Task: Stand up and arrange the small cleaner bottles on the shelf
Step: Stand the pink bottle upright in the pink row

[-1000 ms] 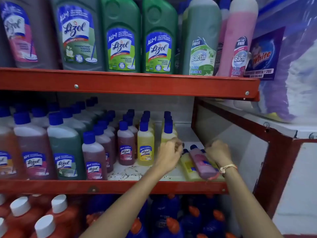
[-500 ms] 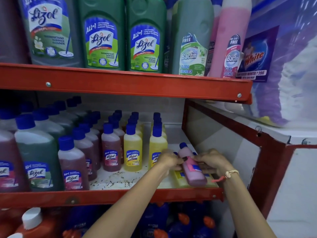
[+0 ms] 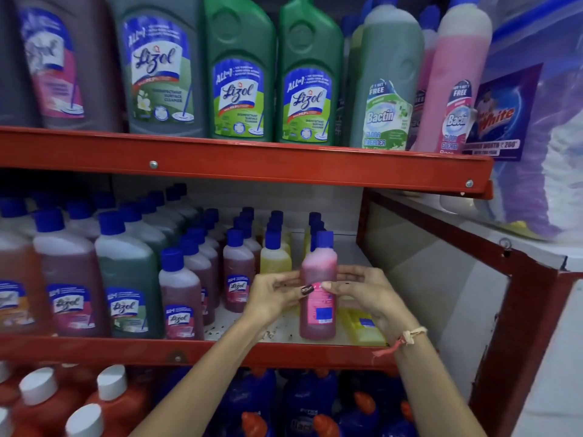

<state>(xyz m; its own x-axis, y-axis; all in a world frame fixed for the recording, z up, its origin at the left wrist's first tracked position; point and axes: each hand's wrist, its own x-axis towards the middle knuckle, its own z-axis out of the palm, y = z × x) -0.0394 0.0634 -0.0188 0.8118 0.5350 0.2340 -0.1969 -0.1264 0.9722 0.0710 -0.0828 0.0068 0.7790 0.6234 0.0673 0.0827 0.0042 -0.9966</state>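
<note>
Middle shelf (image 3: 220,350) of a red metal rack, seen from just in front. A small pink cleaner bottle (image 3: 318,299) with a blue cap stands upright near the shelf's front edge, right of the standing rows, its base at or just above the shelf board — which of the two cannot be told. The left hand (image 3: 274,294) and the right hand (image 3: 362,296) close on it from either side, thumbs meeting across the label, fingers curled behind; the grip of each is a light, half-closed clasp on the bottle's waist, with nothing else held. Just right of the bottle and partly behind the right hand, a yellow bottle (image 3: 362,326) lies flat on its side on the shelf board. To the left, the small maroon and yellow bottles (image 3: 273,253) already stand in files running back toward the wall, with larger bottles beyond them. The step in hand appears to be the setting-up of the pink bottle. The next move calls for easing it into line with the nearest standing file without knocking its neighbours, then letting go — after which the fallen yellow bottle would need lifting by its body and turning cap-up into the space beside it.
</note>
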